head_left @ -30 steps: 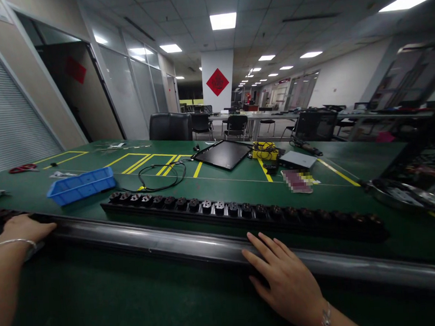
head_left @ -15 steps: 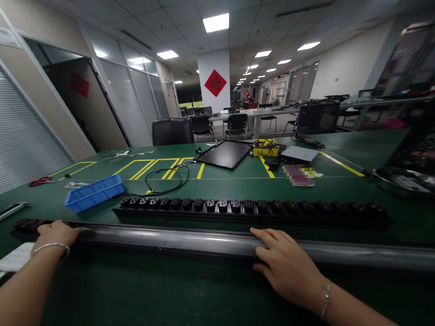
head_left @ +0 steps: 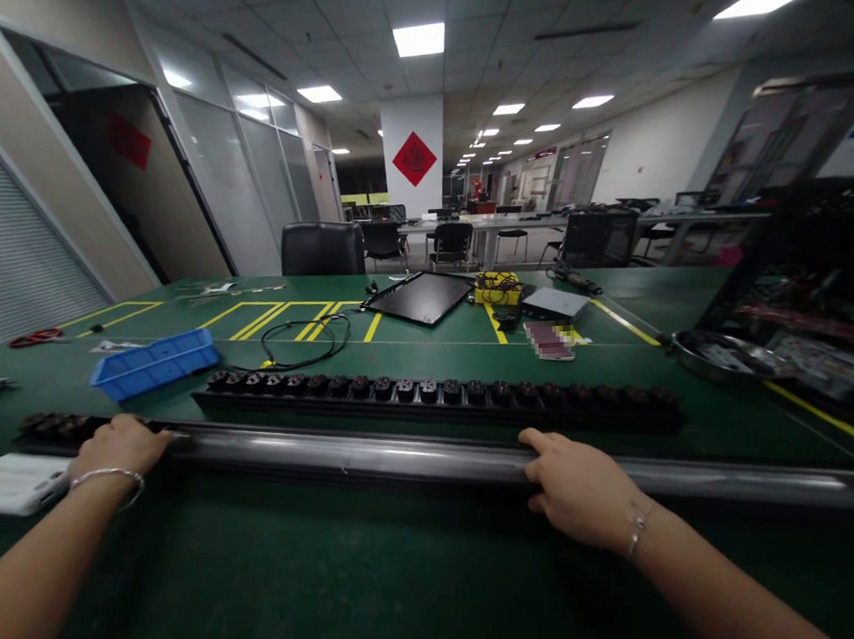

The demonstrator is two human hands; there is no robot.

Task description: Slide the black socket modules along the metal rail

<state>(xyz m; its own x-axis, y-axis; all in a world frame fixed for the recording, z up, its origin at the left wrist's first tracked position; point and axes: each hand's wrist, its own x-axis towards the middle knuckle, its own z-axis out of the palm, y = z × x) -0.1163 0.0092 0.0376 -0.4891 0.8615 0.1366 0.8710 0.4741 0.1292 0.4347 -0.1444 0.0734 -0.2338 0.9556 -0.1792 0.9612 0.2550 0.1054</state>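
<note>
A long, shiny dark strip (head_left: 378, 460) runs left to right across the green table, over a black rail (head_left: 50, 429) whose left end shows dark round parts. My left hand (head_left: 120, 446) lies over the strip's left end, with its fingers closed round it. Farther right, my right hand (head_left: 578, 484) grips the same strip from the near side, fingers bent over its top. Behind it lies a second black rail (head_left: 433, 411) with a row of several round black slotted parts. The undersides of both hands are hidden.
A blue bin (head_left: 155, 363) stands behind the rails at left, and a white device (head_left: 17, 482) beside my left wrist. Farther back lie a black cable (head_left: 305, 351), a flat black panel (head_left: 420, 299), a yellow box (head_left: 496, 288) and a grey box (head_left: 554, 304). A metal bowl (head_left: 719, 358) sits right.
Both hands have moved right with the shiny strip, so more of the near rail's left end shows. The view has turned slightly, bringing more of the white device into sight.
</note>
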